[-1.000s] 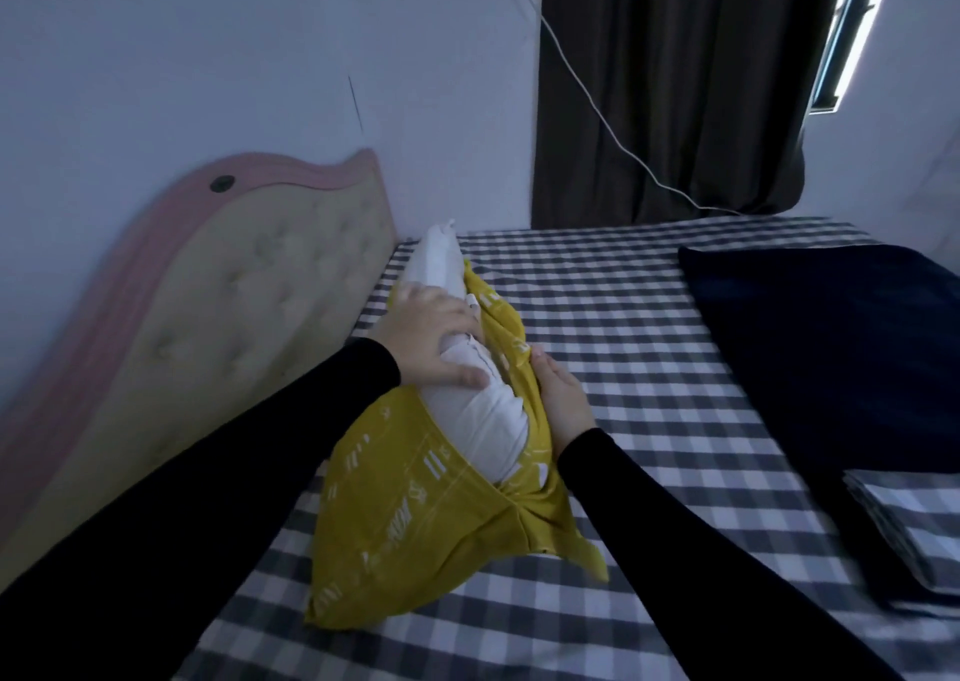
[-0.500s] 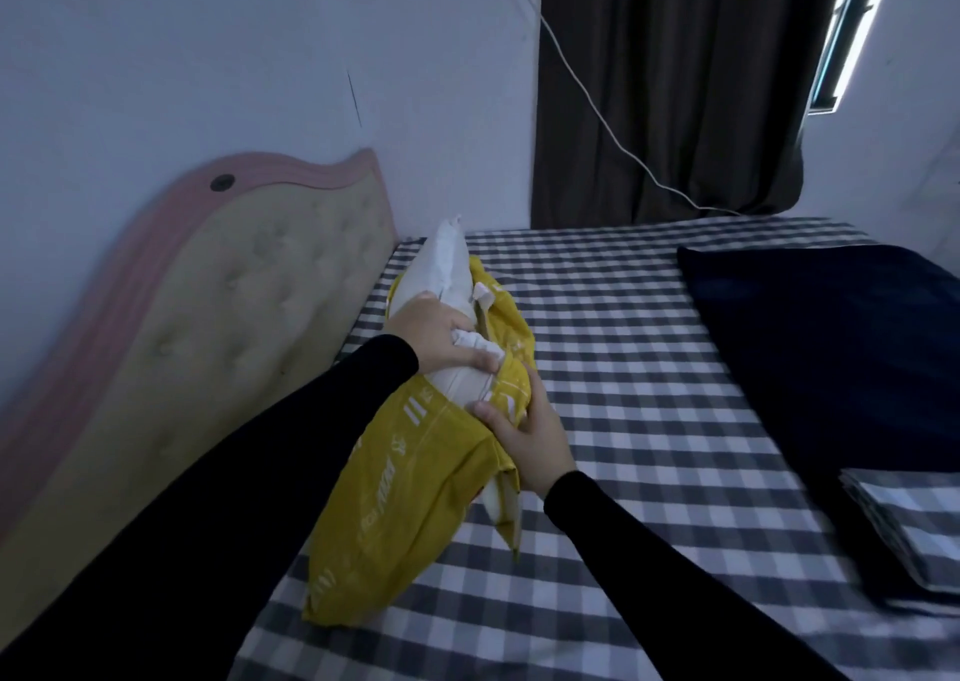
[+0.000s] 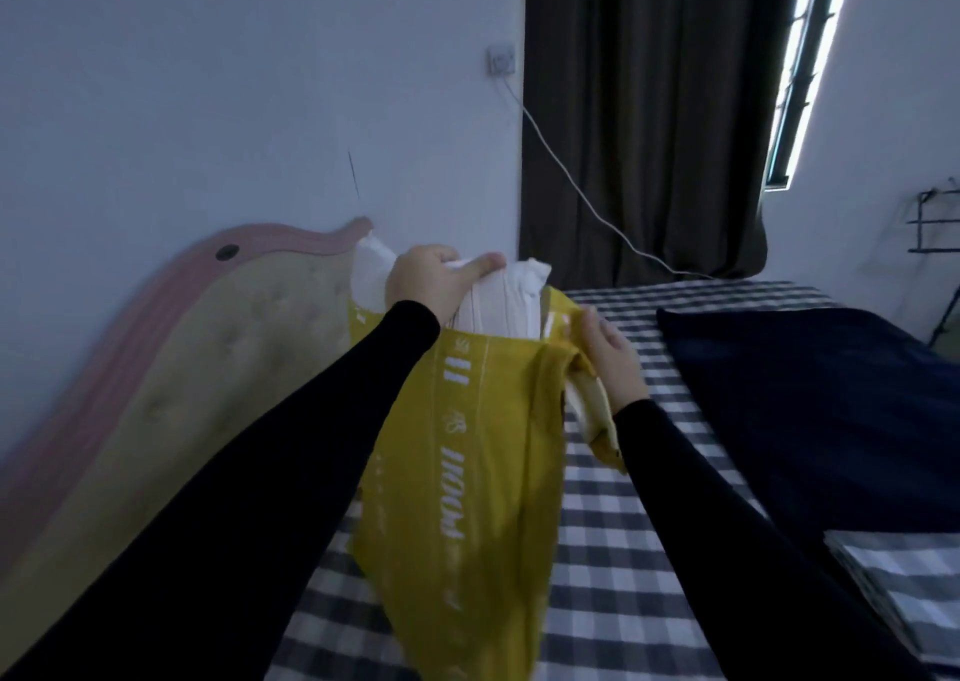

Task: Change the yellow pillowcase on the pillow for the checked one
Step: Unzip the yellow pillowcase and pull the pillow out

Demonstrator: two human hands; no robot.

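Note:
The white pillow (image 3: pixel 511 298) sticks out of the top of the yellow pillowcase (image 3: pixel 467 462), which hangs upright above the bed. My left hand (image 3: pixel 431 278) grips the exposed top of the pillow, fingers curled over it. My right hand (image 3: pixel 613 363) holds the open edge of the yellow pillowcase on its right side, bunching the fabric. The folded checked pillowcase (image 3: pixel 904 592) lies at the right edge of the bed.
The bed carries a grey-and-white checked sheet (image 3: pixel 613 550). A dark blue blanket (image 3: pixel 810 394) covers its right part. A padded headboard (image 3: pixel 171 384) with a pink rim stands on the left against the wall. A dark curtain (image 3: pixel 644 109) and a white cable (image 3: pixel 571 181) hang behind.
The pillow has been lifted from lying on the bed to upright. My left hand has pulled more of the white pillow out upward, while my right hand has dragged the yellow case edge down.

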